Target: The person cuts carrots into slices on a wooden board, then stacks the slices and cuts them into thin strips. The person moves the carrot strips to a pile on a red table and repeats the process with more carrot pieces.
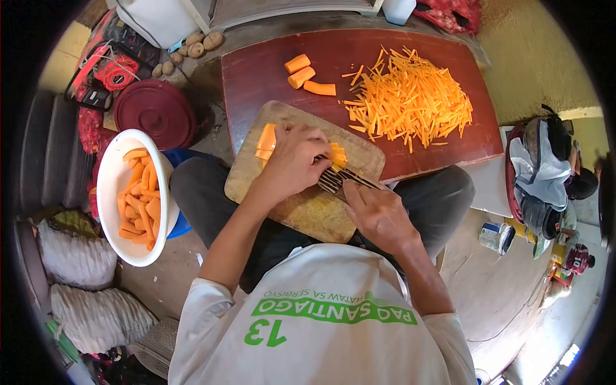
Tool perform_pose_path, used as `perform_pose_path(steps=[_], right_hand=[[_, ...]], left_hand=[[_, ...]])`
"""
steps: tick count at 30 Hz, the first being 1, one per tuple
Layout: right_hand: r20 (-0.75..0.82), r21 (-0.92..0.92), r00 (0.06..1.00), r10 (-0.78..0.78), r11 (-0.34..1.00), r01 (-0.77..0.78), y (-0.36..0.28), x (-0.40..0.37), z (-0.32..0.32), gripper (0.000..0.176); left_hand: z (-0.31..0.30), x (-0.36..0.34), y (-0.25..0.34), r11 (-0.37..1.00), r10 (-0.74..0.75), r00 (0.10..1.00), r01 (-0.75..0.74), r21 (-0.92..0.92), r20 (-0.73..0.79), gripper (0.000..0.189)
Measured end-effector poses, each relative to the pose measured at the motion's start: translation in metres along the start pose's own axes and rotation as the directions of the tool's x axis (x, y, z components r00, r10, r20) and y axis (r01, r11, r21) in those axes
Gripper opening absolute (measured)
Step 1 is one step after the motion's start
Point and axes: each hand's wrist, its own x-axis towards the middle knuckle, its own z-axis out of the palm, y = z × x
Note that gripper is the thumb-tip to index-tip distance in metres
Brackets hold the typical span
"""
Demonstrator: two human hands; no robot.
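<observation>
on my feed the right hand (pixel 378 215) is closed around the knife (pixel 337 179), its blade against the carrot slices (pixel 266 141) on the cutting board (pixel 308 215) over the lap. the left hand (pixel 292 160) clamps down on those slices, fingers curled. left sits a white bowl (pixel 110 168) of carrot pieces; farther off, a red table (pixel 256 70) bears a heap of carrot sticks (pixel 410 96).

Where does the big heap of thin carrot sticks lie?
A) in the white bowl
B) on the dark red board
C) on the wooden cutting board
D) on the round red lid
B: the carrot sticks are spread over the dark red board, beyond the wooden cutting board; the white bowl holds broader slices.
</observation>
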Motion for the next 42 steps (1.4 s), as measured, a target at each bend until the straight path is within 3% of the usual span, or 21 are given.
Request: perform_pose_path(steps=[3, 9, 11, 15, 18, 19, 25, 28, 30, 35, 38, 41, 42], right_hand=[[-0.008, -0.043, 0.999, -0.035, 0.998, 0.034, 0.002, -0.003, -0.003, 0.035], [-0.039, -0.011, 0.997, -0.068, 0.998, 0.067, 0.000, -0.008, -0.005, 0.036], [-0.031, 0.066, 0.999, -0.037, 0.997, 0.039, -0.003, -0.008, -0.007, 0.038], [0.050, 0.353, 0.987, 0.153, 0.922, -0.160, -0.017, -0.009, -0.013, 0.038], [0.177, 0.602, 0.946, 0.270, 0.731, -0.322, -0.020, 0.001, -0.016, 0.030], [0.234, 0.670, 0.927, 0.293, 0.642, -0.372, -0.019, 0.006, -0.017, 0.028], [0.021, 0.694, 0.922, 0.387, 0.659, -0.292, 0.026, 0.022, 0.000, 0.021], [0.109, 0.705, 0.869, 0.483, 0.579, -0.411, 0.070, 0.031, -0.006, 0.023], [0.237, 0.689, 0.784, 0.573, 0.470, -0.552, 0.096, 0.035, -0.015, 0.029], [-0.058, 0.619, 0.825, 0.562, 0.668, -0.412, 0.098, 0.022, -0.024, 0.030], [0.085, 0.802, 0.815, 0.573, 0.447, -0.398, 0.068, 0.020, -0.020, 0.027], [0.335, 0.910, 0.856, 0.394, 0.101, -0.403, 0.042, 0.034, -0.018, 0.020], [0.345, 0.898, 0.846, 0.407, 0.119, -0.423, 0.039, 0.037, -0.015, 0.020]], left_hand=[[-0.002, 0.011, -0.003, 0.996, 0.058, 0.998, -0.059, 0.071, 0.028, 0.017], [0.005, 0.023, -0.007, 0.892, 0.169, 0.985, -0.148, 0.427, -0.012, 0.023], [0.006, 0.022, -0.012, 0.933, 0.174, 0.978, -0.126, 0.336, -0.115, 0.021], [-0.013, 0.013, -0.019, 0.991, 0.095, 0.941, -0.058, 0.121, -0.325, 0.012], [-0.024, -0.004, -0.032, 0.976, -0.160, 0.936, 0.102, -0.194, -0.312, 0.009], [-0.027, -0.008, -0.033, 0.960, -0.182, 0.926, 0.095, -0.262, -0.330, 0.011], [-0.033, -0.034, -0.040, 0.977, -0.201, 0.927, 0.164, -0.138, -0.317, 0.013], [-0.029, -0.040, -0.028, 0.960, -0.237, 0.921, 0.172, -0.222, -0.310, 0.013], [-0.029, -0.039, -0.027, 0.983, -0.165, 0.936, 0.132, -0.125, -0.310, 0.012], [-0.028, -0.036, -0.025, 0.995, -0.092, 0.939, 0.097, -0.002, -0.333, 0.013], [-0.025, -0.029, -0.028, 0.995, -0.087, 0.934, 0.099, 0.018, -0.347, 0.013], [-0.026, -0.017, -0.021, 0.995, -0.086, 0.943, 0.100, 0.028, -0.322, 0.014], [-0.026, -0.015, -0.018, 0.995, -0.089, 0.944, 0.101, 0.022, -0.319, 0.014]])
